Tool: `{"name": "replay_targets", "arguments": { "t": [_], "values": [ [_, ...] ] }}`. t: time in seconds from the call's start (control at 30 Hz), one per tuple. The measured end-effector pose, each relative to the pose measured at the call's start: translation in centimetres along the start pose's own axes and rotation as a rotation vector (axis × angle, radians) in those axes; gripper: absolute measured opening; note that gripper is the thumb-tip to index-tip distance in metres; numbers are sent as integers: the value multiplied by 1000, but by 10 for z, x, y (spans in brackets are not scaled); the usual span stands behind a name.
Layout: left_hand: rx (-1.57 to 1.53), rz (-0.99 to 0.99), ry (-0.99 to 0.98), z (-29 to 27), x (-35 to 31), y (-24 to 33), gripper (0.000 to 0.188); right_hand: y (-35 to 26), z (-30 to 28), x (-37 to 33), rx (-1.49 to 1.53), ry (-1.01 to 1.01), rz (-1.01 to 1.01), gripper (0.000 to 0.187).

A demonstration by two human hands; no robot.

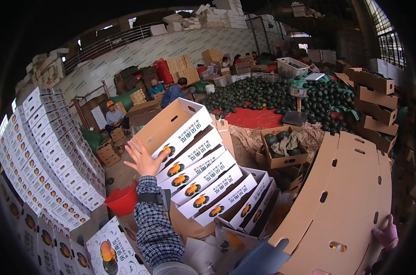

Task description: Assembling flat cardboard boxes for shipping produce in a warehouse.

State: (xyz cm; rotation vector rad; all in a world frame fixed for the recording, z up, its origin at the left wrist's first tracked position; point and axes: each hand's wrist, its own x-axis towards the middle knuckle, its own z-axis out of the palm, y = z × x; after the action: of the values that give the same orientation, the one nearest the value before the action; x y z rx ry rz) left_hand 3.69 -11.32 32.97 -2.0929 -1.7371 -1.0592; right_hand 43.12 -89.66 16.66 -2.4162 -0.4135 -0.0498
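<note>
My left hand (146, 158) is open, its fingers spread wide, with the thumb at the corner of the topmost printed carton (180, 133). That open-topped carton leans on a slanting stack of similar white-sided cartons (210, 190), each showing a picture of an orange and dark green squash. To the right, my right hand (385, 234) is closed on the outer edge of a flat brown cardboard blank (341, 192), which has oval slots. The blank slopes across my right side; part of the hand's grip is hidden behind it.
Tall walls of stacked white cartons (56, 151) rise at left, near a red tub (122, 199). A large pile of dark green squashes (258, 94) lies beyond, with a scale (296, 118) beside it. Brown boxes (375, 103) are stacked at right. Several people (172, 95) sit farther back.
</note>
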Motion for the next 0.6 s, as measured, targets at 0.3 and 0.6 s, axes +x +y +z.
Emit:
{"name": "replay_targets", "arguments": {
  "t": [0.3,0.6],
  "values": [
    [-1085,546,-1342,51,-241,205,116,-2,-1,-1,-364,25,125,64],
    [-1174,417,-1778,46,-298,284,119,-101,-34,3,-486,-269,375,74]
  ]
}}
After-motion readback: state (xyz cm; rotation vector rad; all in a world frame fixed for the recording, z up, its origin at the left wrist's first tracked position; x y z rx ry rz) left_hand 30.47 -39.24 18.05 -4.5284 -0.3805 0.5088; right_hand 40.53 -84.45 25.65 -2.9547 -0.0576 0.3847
